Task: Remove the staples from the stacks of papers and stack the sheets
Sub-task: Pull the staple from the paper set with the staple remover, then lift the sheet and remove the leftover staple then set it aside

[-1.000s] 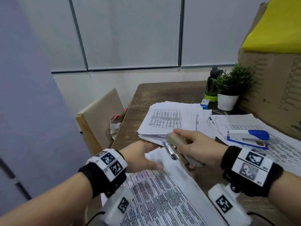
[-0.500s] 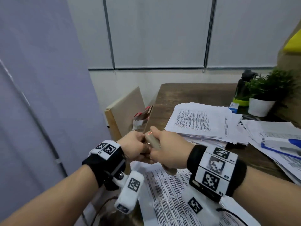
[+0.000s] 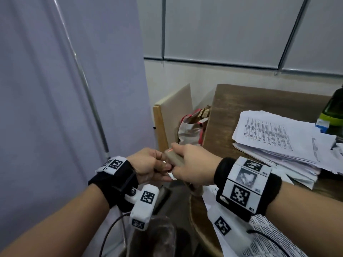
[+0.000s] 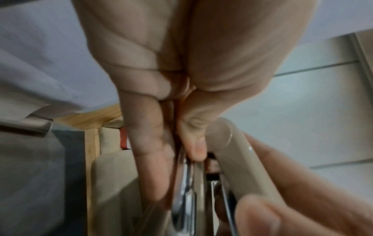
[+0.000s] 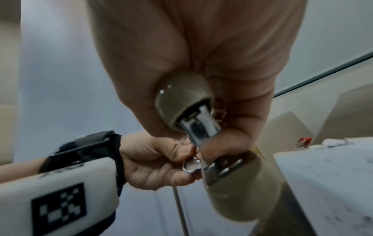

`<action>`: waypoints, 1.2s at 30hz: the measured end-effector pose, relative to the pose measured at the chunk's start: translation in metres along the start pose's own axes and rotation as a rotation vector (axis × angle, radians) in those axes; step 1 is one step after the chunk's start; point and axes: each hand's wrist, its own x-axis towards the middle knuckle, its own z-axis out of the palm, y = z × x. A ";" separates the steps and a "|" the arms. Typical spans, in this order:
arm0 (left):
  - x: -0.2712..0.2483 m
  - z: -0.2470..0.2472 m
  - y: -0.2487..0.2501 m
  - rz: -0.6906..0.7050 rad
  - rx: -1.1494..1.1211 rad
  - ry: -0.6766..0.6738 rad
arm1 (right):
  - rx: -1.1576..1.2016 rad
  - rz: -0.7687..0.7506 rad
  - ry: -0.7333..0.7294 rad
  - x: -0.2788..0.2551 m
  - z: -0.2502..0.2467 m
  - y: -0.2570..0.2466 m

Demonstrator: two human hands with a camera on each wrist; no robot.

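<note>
Both hands meet just off the table's left edge. My right hand grips a beige stapler, which hangs open with its chrome parts showing. My left hand pinches the stapler's thin metal tip between thumb and fingers; I cannot make out a staple there. A loose pile of printed sheets lies on the wooden table to the right. More printed sheets lie at the near edge under my right wrist.
Below the hands stands a bin lined with clear plastic. A beige chair back and a crumpled paper bag stand beside the table. A green bottle and a small blue box sit far right. A grey-violet curtain fills the left.
My left hand left the sheet and came to the stapler's tip. Both hands and my view swung left, off the table edge and over the bin.
</note>
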 end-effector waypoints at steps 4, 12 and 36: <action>0.004 -0.018 -0.007 -0.030 -0.031 0.004 | -0.002 0.006 -0.026 0.012 0.012 -0.006; 0.028 -0.046 -0.037 -0.078 0.134 0.282 | 0.049 0.076 -0.087 0.002 0.001 0.021; 0.032 0.125 0.022 0.003 1.660 -0.096 | 0.057 0.417 0.009 -0.141 -0.044 0.195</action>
